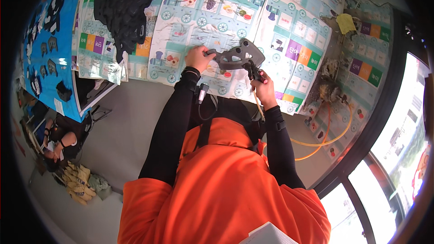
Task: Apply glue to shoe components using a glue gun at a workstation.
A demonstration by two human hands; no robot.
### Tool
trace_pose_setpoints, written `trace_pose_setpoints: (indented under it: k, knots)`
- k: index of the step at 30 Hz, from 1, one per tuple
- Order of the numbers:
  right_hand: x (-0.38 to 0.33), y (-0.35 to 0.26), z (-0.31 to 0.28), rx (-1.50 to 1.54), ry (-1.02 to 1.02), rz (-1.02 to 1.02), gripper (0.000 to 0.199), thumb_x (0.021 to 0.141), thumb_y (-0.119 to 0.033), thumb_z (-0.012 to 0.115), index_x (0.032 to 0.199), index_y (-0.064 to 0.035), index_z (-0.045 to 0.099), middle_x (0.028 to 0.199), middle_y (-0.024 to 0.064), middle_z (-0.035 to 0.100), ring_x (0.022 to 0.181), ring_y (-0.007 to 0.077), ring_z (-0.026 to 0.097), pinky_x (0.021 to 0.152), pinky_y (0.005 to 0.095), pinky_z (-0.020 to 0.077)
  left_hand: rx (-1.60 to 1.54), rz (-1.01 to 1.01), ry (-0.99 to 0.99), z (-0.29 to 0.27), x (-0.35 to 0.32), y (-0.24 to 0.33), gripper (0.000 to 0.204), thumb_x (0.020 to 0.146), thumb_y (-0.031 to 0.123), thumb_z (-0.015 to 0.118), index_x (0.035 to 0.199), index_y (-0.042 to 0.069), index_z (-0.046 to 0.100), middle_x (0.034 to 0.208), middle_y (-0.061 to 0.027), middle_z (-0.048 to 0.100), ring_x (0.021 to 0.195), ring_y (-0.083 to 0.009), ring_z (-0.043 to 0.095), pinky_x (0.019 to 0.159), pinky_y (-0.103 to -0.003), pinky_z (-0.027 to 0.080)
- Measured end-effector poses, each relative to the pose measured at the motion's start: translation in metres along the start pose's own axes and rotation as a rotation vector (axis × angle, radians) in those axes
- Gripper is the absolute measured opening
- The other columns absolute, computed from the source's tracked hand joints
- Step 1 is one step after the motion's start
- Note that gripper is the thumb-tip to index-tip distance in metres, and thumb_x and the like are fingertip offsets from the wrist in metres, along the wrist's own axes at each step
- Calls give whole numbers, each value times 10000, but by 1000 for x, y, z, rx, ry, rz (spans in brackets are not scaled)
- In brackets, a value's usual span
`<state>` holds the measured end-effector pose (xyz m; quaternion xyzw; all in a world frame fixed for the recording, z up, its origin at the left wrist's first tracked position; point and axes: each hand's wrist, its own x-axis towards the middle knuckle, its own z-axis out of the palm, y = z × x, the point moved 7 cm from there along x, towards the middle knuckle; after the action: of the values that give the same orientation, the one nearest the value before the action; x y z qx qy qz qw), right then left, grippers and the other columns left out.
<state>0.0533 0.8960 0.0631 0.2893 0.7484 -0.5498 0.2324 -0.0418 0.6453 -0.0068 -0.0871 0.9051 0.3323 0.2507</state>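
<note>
Now, blk part (256,56) in LH (197,58).

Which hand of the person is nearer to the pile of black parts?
Left. The left hand, gripping the dark grey part, is to the right of the pile of black parts; the right hand, holding a black tool, is farther right.

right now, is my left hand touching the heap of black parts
No, the left hand holds one end of the dark cut-out piece, apart from the heap of black parts.
</note>
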Motion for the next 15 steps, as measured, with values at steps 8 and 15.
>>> trace_pose_setpoints:
  k: [8,15]
  knots:
    - [0,-7,-19,71,71,34,151,649,-27,537,797,-4,551,590,46,527,484,117,458,467,272,361,7,119,87,-4,-1,3,348,676,355,748,762,41,626,642,-79,583,586,-245,563,545,-353,440]
    - [0,-11,-30,115,120,34,179,638,-28,503,807,-24,561,566,16,504,405,85,374,386,245,278,2,139,114,-7,-2,6,349,673,356,751,751,42,621,629,-79,570,584,-248,553,547,-357,437]
